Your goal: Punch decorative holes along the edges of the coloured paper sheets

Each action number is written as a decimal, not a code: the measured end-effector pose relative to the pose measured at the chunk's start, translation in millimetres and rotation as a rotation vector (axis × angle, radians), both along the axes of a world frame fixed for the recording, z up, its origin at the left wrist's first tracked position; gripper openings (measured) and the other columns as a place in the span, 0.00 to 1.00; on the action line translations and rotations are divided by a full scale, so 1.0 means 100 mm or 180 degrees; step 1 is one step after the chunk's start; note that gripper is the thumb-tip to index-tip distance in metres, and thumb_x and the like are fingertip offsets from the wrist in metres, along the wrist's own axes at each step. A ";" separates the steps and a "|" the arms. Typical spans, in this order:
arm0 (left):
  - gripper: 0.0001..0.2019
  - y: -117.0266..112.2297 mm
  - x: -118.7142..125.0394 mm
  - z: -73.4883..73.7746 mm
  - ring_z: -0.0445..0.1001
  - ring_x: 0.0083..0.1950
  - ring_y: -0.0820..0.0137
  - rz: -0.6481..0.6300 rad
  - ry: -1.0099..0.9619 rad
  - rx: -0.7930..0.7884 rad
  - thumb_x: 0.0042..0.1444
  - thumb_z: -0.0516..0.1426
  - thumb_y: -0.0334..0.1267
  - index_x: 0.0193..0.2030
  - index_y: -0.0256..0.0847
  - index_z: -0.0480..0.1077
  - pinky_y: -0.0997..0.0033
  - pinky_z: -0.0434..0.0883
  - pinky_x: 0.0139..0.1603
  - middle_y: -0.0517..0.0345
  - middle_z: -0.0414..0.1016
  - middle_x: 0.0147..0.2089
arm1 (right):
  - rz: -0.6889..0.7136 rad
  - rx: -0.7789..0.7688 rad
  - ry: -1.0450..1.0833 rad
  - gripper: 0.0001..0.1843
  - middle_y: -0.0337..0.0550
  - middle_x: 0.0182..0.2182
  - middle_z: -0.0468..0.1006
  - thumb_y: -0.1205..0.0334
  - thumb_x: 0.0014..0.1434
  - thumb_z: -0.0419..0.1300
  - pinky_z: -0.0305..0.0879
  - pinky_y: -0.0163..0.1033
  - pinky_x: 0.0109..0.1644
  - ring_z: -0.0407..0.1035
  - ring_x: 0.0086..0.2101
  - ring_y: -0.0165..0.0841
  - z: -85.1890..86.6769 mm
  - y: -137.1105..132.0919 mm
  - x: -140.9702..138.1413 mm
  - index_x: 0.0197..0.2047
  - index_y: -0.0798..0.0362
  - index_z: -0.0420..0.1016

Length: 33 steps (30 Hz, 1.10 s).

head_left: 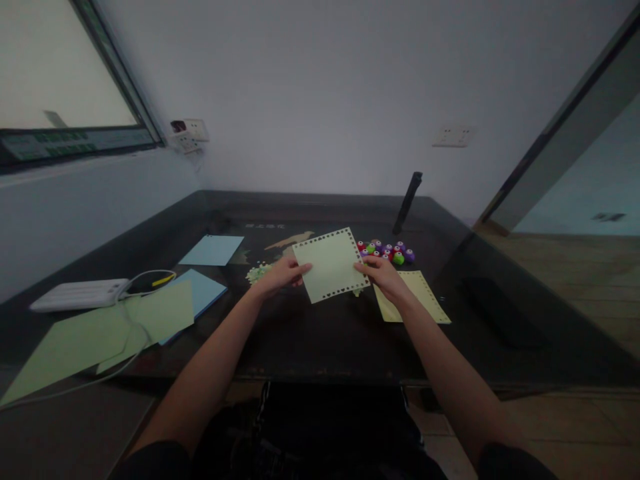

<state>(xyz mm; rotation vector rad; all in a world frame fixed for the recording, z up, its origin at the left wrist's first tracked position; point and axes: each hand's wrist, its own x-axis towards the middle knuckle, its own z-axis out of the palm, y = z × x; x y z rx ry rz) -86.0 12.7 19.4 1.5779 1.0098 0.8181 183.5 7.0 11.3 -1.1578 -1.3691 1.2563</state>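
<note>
A pale green sheet of paper (330,267) with small shapes punched along its top, right and bottom edges is held up above the dark table. My left hand (284,273) pinches its left edge between thumb and fingers. On the opposite edge, my right hand (384,275) grips it the same way. Below my right hand lies a yellow sheet (425,297) with holes along its border, partly covered by that hand. Just behind sits a cluster of small red, purple and green round pieces with eye-like white dots (387,251).
On the left lie blue sheets (213,250), larger green sheets (100,340), and a white power strip (80,295) with a looping cable. A black stick-like object (407,202) stands at the back right. A dark flat object (500,312) rests on the right of the table (320,350).
</note>
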 end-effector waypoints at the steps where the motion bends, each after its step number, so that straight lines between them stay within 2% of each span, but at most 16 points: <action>1: 0.17 -0.01 0.01 0.00 0.61 0.19 0.78 -0.0037 0.0104 0.0028 0.50 0.59 0.50 0.25 0.36 0.68 0.77 0.57 0.18 0.60 0.65 0.18 | -0.0031 -0.0005 0.0000 0.18 0.38 0.24 0.74 0.51 0.41 0.68 0.53 0.33 0.24 0.61 0.21 0.25 0.00 0.00 0.01 0.30 0.56 0.74; 6: 0.20 0.00 0.02 -0.02 0.65 0.19 0.75 -0.0288 0.0879 0.0142 0.53 0.56 0.50 0.18 0.37 0.68 0.74 0.62 0.23 0.55 0.69 0.18 | -0.0134 0.0133 -0.0129 0.16 0.38 0.24 0.73 0.51 0.42 0.67 0.55 0.33 0.24 0.61 0.22 0.25 0.01 0.01 0.03 0.29 0.55 0.75; 9: 0.20 0.01 0.02 -0.05 0.66 0.20 0.73 -0.0351 0.0981 0.0167 0.54 0.55 0.48 0.18 0.37 0.69 0.73 0.63 0.25 0.54 0.70 0.18 | -0.0114 0.0183 -0.0118 0.16 0.38 0.24 0.73 0.51 0.42 0.67 0.58 0.33 0.26 0.63 0.24 0.27 0.02 0.01 0.03 0.30 0.55 0.75; 11: 0.20 0.02 0.03 -0.05 0.66 0.20 0.72 -0.0230 0.0979 0.0185 0.55 0.55 0.46 0.17 0.36 0.69 0.72 0.63 0.25 0.54 0.70 0.17 | -0.0170 0.0127 0.0010 0.16 0.40 0.26 0.75 0.51 0.44 0.66 0.62 0.34 0.28 0.66 0.27 0.29 0.03 0.02 0.04 0.31 0.55 0.75; 14: 0.19 0.02 0.06 -0.03 0.66 0.19 0.73 0.0154 0.0750 0.0208 0.55 0.56 0.43 0.16 0.36 0.68 0.73 0.64 0.25 0.55 0.69 0.16 | -0.0121 -0.0016 0.0464 0.17 0.44 0.35 0.78 0.52 0.46 0.66 0.69 0.38 0.36 0.71 0.33 0.32 0.09 0.01 0.10 0.37 0.53 0.75; 17: 0.14 0.02 0.11 -0.06 0.67 0.19 0.74 0.0631 0.0213 0.0151 0.53 0.57 0.42 0.21 0.35 0.69 0.74 0.65 0.25 0.58 0.69 0.16 | 0.0120 -0.0078 0.0884 0.21 0.47 0.44 0.77 0.56 0.46 0.67 0.70 0.43 0.45 0.74 0.37 0.35 0.14 -0.04 0.18 0.43 0.53 0.75; 20: 0.12 0.02 0.20 -0.14 0.69 0.21 0.74 0.0962 -0.0336 -0.0029 0.50 0.61 0.42 0.27 0.33 0.71 0.75 0.67 0.26 0.57 0.72 0.20 | 0.0123 -0.0134 0.0989 0.22 0.49 0.46 0.77 0.58 0.46 0.68 0.70 0.44 0.47 0.75 0.38 0.37 0.14 -0.11 0.26 0.45 0.54 0.74; 25: 0.16 0.00 0.46 -0.21 0.72 0.26 0.74 0.1023 -0.1016 -0.0182 0.43 0.65 0.40 0.36 0.32 0.71 0.73 0.71 0.31 0.55 0.76 0.28 | -0.0134 -0.0384 0.0891 0.19 0.47 0.40 0.79 0.55 0.49 0.66 0.72 0.39 0.37 0.75 0.35 0.36 0.04 -0.17 0.26 0.43 0.53 0.76; 28: 0.15 -0.04 0.66 -0.18 0.74 0.28 0.71 0.1002 -0.1105 -0.0120 0.44 0.65 0.39 0.36 0.32 0.71 0.70 0.74 0.34 0.53 0.77 0.30 | -0.0130 -0.0317 0.0952 0.15 0.47 0.37 0.80 0.56 0.48 0.67 0.72 0.40 0.42 0.74 0.38 0.35 -0.02 -0.18 0.20 0.39 0.54 0.77; 33: 0.10 -0.10 0.85 -0.21 0.75 0.27 0.68 0.1177 -0.1051 0.0021 0.47 0.63 0.36 0.34 0.32 0.71 0.67 0.75 0.34 0.53 0.77 0.27 | 0.0026 -0.0309 0.1222 0.14 0.47 0.41 0.79 0.61 0.45 0.70 0.69 0.45 0.53 0.73 0.42 0.37 -0.08 -0.21 0.09 0.36 0.54 0.77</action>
